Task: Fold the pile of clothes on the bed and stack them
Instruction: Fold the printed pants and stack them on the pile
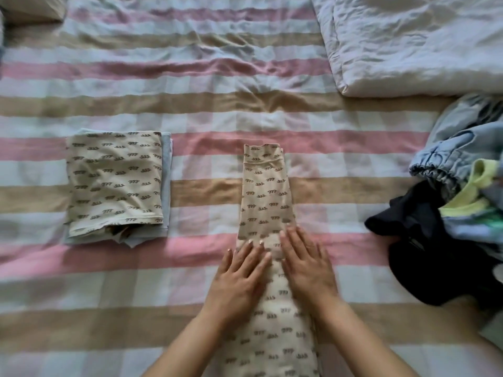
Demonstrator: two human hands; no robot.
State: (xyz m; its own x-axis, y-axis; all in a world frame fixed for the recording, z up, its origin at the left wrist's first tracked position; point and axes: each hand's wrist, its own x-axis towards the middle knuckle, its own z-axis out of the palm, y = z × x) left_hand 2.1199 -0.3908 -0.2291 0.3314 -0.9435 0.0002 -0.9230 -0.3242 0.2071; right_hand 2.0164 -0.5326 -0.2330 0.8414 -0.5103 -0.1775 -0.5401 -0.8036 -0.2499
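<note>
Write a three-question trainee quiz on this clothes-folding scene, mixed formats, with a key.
1. True or false: the left hand and right hand both lie flat on the long printed garment.
2. The unfolded pile lies on the person's: A) left, B) right, C) lap.
3. What colour is the bottom garment of the folded stack?
Key: 1 true; 2 B; 3 light blue.
</note>
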